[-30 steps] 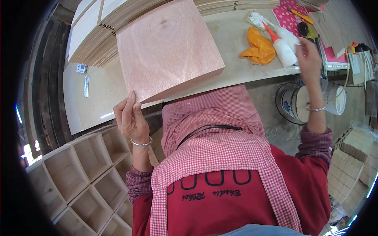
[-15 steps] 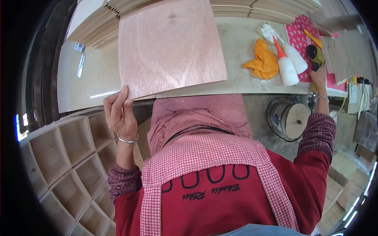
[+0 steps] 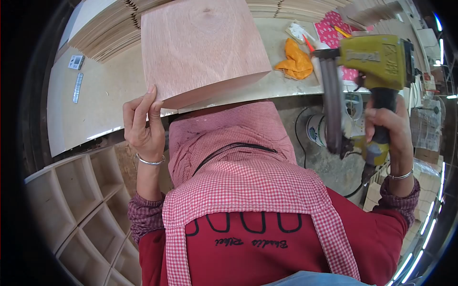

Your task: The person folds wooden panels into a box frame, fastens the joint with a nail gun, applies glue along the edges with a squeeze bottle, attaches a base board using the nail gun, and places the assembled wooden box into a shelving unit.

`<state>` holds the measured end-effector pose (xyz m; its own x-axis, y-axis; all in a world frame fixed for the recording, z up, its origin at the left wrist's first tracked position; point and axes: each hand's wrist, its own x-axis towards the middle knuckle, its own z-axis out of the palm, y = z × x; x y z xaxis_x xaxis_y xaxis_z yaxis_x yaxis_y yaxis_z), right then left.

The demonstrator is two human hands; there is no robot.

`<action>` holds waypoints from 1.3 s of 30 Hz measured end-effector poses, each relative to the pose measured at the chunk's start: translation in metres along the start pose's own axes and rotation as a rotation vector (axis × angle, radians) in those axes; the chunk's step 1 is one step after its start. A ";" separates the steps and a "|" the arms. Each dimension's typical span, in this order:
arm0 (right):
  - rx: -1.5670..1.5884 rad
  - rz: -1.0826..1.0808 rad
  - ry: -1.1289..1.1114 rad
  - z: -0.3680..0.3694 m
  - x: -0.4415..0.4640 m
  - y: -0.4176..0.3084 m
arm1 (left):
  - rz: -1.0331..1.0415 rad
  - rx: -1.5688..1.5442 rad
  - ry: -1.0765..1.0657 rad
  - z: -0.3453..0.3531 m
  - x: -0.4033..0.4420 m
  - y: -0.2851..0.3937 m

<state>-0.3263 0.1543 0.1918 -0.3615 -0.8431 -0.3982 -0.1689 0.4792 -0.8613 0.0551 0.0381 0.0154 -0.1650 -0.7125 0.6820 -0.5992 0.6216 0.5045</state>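
At the near edge of the surface (image 3: 109, 93), a pinkish wooden box (image 3: 202, 52) lay with its broad face up and one plain side toward the wearer. Left hand (image 3: 145, 119) at its near left corner: a fingertip on top, thumb lower, the corner pinched between them; how firmly, could not tell. Right hand (image 3: 391, 121) wrapped around the dark grip of a yellow-green nailer (image 3: 374, 55), raised in the air to the right, well apart from the box. Its long lower part was blurred.

Stacked boards (image 3: 102, 38) stood behind the box. Just to its right, a crumpled orange cloth (image 3: 296, 59); beside that, a red nozzle (image 3: 308, 44), its bottle mostly hidden by the nailer. Farther left, a metal strip (image 3: 78, 88) lay near a small carton (image 3: 76, 62). Below left, a wooden frame (image 3: 89, 177) of square cells. Bucket (image 3: 315, 128) on the floor, right.
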 end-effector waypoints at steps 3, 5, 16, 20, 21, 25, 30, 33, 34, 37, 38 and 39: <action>-0.014 0.033 -0.132 0.028 -0.009 -0.015 | 0.008 -0.030 0.022 0.005 0.001 -0.002; -0.042 0.050 -0.188 0.039 -0.009 -0.023 | 0.010 -0.061 0.044 0.008 0.000 -0.003; -0.073 0.066 -0.180 0.060 -0.007 -0.030 | 0.018 -0.107 0.063 0.012 -0.003 -0.003; -0.095 0.058 -0.200 0.059 -0.004 -0.030 | 0.027 -0.095 0.068 0.013 -0.003 -0.002; -0.101 0.065 -0.196 0.059 -0.004 -0.030 | 0.023 -0.097 0.065 0.013 -0.003 -0.001; -0.114 0.099 -0.176 0.061 -0.006 -0.036 | 0.033 -0.107 0.083 0.013 -0.002 -0.001; -0.169 0.098 -0.187 0.066 -0.009 -0.043 | 0.032 -0.116 0.097 0.018 -0.003 -0.001; -0.178 0.073 -0.221 0.073 -0.013 -0.049 | 0.030 -0.124 0.118 0.021 -0.002 0.000; -0.156 0.059 -0.233 0.077 -0.014 -0.052 | 0.031 -0.129 0.122 0.021 -0.002 0.001; -0.193 0.079 -0.314 0.092 -0.010 -0.059 | 0.027 -0.131 0.131 0.023 -0.003 0.000; -0.197 0.078 -0.318 0.093 -0.008 -0.060 | 0.023 -0.129 0.134 0.025 -0.003 0.000; -0.239 0.091 -0.366 0.095 -0.005 -0.060 | 0.020 -0.137 0.136 0.026 -0.004 0.001</action>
<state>-0.2273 0.1066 0.2160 -0.0440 -0.8051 -0.5916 -0.3740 0.5624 -0.7375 0.0353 0.0326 -0.0005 -0.0631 -0.6548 0.7532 -0.4827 0.6805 0.5513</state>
